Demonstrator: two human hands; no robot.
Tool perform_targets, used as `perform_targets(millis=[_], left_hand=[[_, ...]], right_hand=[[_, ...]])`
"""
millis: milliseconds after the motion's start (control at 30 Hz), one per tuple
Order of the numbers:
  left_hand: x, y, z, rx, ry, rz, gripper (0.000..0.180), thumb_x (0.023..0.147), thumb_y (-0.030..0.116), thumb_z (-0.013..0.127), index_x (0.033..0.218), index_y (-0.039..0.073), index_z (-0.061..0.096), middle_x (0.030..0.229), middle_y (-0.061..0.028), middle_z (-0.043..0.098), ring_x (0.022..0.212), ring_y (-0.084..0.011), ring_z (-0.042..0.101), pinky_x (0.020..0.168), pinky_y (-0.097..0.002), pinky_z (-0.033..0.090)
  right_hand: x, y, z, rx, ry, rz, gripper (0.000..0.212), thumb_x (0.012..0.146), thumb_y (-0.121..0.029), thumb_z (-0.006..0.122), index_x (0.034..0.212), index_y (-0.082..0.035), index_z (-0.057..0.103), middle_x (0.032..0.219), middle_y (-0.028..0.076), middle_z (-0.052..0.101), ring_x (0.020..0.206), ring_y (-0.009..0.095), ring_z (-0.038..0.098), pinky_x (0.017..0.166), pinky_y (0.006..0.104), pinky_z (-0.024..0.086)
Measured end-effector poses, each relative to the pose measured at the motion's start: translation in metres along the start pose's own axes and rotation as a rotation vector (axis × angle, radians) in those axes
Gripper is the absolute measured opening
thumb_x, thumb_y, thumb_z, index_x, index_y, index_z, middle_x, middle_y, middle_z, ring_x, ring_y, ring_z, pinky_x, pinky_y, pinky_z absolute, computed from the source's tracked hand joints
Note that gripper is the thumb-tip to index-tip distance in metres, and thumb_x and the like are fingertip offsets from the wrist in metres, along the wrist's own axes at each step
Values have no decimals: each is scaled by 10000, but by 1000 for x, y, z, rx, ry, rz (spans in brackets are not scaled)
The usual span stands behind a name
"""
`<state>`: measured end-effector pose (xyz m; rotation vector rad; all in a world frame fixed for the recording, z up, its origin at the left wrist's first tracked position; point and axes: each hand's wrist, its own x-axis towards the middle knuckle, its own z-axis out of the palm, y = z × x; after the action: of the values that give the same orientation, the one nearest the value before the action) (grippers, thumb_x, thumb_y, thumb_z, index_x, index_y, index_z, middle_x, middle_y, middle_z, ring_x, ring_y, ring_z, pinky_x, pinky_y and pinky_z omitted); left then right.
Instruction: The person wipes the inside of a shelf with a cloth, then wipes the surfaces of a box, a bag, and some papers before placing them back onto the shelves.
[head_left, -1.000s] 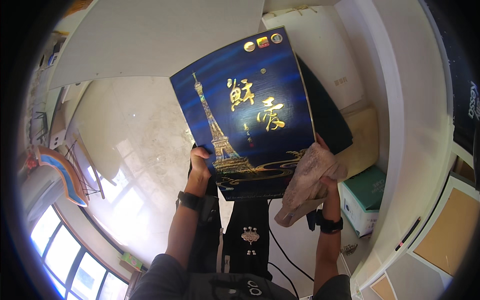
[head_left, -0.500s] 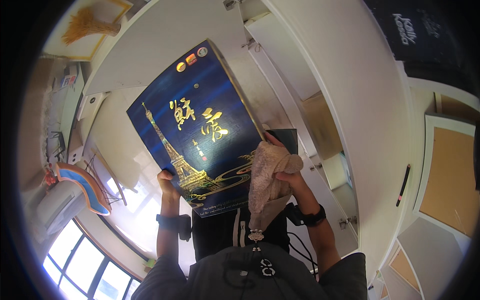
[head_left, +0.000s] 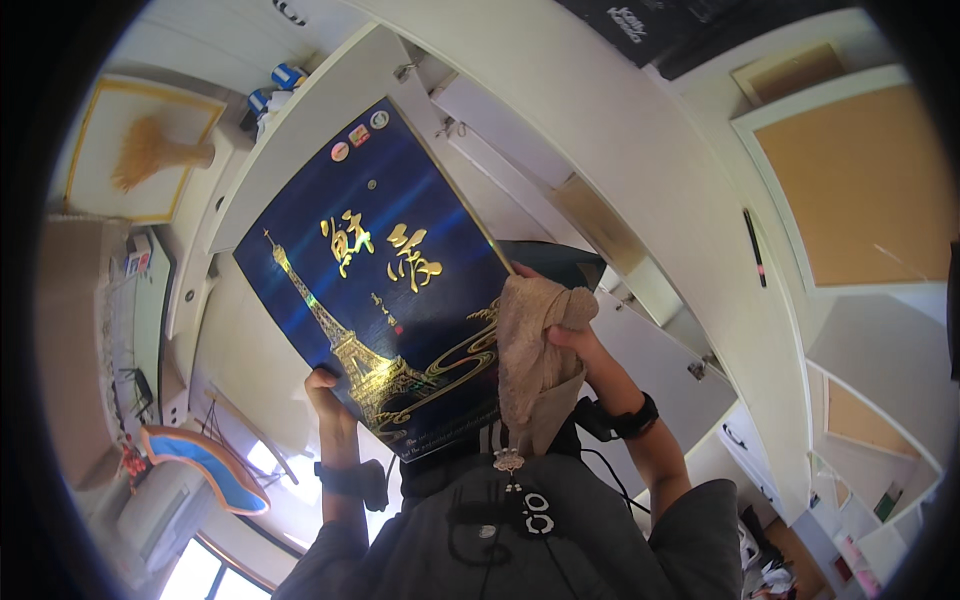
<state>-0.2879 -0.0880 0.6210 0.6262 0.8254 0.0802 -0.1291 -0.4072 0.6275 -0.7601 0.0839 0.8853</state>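
A large flat dark-blue box [head_left: 385, 270] with gold lettering and a gold tower picture is held up high in front of me, tilted. My left hand [head_left: 328, 388] grips its lower left edge. My right hand [head_left: 570, 335] holds a crumpled beige cloth [head_left: 535, 350] pressed against the box's right edge. Both wrists wear dark bands. A black panel shows behind the box at its right side.
White cabinets and doors [head_left: 600, 170] fill the area above and to the right. A cork board [head_left: 865, 190] hangs at right. A framed picture [head_left: 145, 150] sits at upper left, bright windows [head_left: 215, 570] at lower left, a blue-orange object [head_left: 200, 465] nearby.
The view has swung so the box sits more to the left and larger. My right hand with the cloth has slid along the box's right edge; my left hand keeps its grip.
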Motion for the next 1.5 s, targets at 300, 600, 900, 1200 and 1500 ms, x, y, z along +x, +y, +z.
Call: perform_targets(millis=[300,600,900,1200,1500], left_hand=[[-26,33,73,116,-180,-84,659,497,105,452,1127,-88,454,1050,-209,558,917,-328,567,847,-378,469],[-47,19,144,-83,-412,-351,604,566,72,441,1150,-85,425,1072,-211,544,945,-331,561,863,-417,462],[-70,-60,205,-91,-414,-487,602,586,99,447,1167,-55,434,1103,-203,533,965,-328,551,876,-427,447],[-75,-105,231,-49,-426,-444,591,597,121,435,1163,-49,447,1104,-180,538,981,-303,545,887,-393,438],[-82,-126,239,-41,-422,-329,581,581,133,411,1127,-47,491,1082,-159,561,986,-279,549,899,-385,427]], right_hand=[[-96,-37,80,-46,246,-200,803,702,-349,693,1318,-16,299,1218,104,469,1080,220,491,924,344,403],[-158,-74,83,101,500,-181,628,797,-392,595,1220,28,398,1117,163,538,991,271,556,871,375,452],[-208,-126,24,-5,618,-187,585,808,-411,574,1193,7,436,1056,138,566,932,238,576,817,347,471],[-209,-143,-31,-21,561,-256,515,823,-388,564,1192,-45,458,1054,116,572,924,222,578,800,334,481],[-197,-132,-109,8,281,-629,595,844,-448,470,1262,-35,372,1221,177,461,1111,279,466,960,384,365]])
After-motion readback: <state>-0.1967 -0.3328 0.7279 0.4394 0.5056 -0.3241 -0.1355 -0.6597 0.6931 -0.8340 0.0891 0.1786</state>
